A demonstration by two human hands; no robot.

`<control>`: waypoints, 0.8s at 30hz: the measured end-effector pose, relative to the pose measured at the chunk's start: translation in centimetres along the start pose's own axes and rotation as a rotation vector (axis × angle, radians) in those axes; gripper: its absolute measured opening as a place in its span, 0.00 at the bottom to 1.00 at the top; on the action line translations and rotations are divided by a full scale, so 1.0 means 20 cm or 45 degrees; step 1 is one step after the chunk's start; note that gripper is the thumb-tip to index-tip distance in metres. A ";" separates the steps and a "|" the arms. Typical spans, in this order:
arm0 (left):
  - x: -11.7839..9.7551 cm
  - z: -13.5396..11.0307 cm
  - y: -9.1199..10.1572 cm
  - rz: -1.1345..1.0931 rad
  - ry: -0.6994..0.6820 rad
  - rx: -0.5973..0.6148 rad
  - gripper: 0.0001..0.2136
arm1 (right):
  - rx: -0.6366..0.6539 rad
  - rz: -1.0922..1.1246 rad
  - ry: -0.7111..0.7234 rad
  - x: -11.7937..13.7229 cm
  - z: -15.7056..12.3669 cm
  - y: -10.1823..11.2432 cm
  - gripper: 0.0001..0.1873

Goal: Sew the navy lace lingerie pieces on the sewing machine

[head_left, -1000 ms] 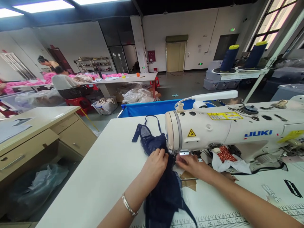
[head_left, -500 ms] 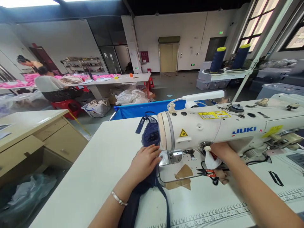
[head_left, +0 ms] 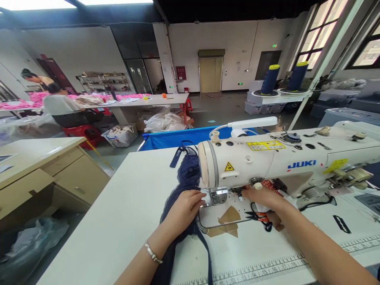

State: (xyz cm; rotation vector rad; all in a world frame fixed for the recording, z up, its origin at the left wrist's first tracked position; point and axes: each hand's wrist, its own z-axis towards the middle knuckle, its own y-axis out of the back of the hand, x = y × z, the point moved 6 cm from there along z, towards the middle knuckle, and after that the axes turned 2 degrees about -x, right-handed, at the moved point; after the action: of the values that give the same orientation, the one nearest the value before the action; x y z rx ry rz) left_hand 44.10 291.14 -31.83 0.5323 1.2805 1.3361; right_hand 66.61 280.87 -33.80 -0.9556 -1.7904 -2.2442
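A navy lace bra [head_left: 189, 170] lies along the left end of a white JUKI sewing machine [head_left: 237, 162], its bands trailing toward me. My left hand [head_left: 185, 206] is closed over its near part, fingertips together beside the metal needle plate [head_left: 220, 196]. Under the machine arm, my right hand [head_left: 261, 196] reaches in from the right. Its fingers are pressed together near the small dark parts behind the plate; what they hold, if anything, is hidden. Orange-handled thread snips [head_left: 261, 217] lie just below that hand. Reddish patterned cloth [head_left: 271, 186] shows behind it.
Brown tape pieces [head_left: 230, 221] are stuck on the machine bed. A printed ruler [head_left: 258, 273] runs along the table's front, with a black blade-shaped piece [head_left: 341, 224] at right. Navy thread cones [head_left: 270, 80] stand behind. Another person [head_left: 59, 105] sits far left.
My right hand has moved left beneath the machine arm, toward the needle area. My left hand's fingers have drawn together and shifted slightly down and right, while more navy fabric shows beside it.
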 end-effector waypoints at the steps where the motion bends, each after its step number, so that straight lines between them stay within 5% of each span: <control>1: -0.02 0.00 -0.01 -0.045 0.021 -0.005 0.11 | 0.118 0.140 0.016 0.05 -0.02 -0.09 0.12; 4: -0.04 0.01 -0.08 -0.128 0.061 0.012 0.10 | 0.188 0.298 0.027 0.16 -0.04 -0.31 0.14; 7: -0.02 0.02 -0.14 -0.172 0.084 0.009 0.09 | 0.113 0.217 -0.020 0.19 -0.04 -0.39 0.12; 14: -0.01 0.03 -0.18 -0.043 0.027 -0.032 0.06 | 0.278 0.311 -0.063 0.27 -0.05 -0.36 0.11; 24: -0.03 0.03 -0.19 0.068 -0.002 -0.093 0.03 | 0.297 0.476 0.074 0.26 -0.05 -0.40 0.16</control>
State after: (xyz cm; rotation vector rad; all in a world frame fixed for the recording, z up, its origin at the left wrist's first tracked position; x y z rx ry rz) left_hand 46.33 289.88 -34.71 0.5195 1.2191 1.4213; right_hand 58.46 283.85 -37.76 -1.0606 -1.6406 -1.7783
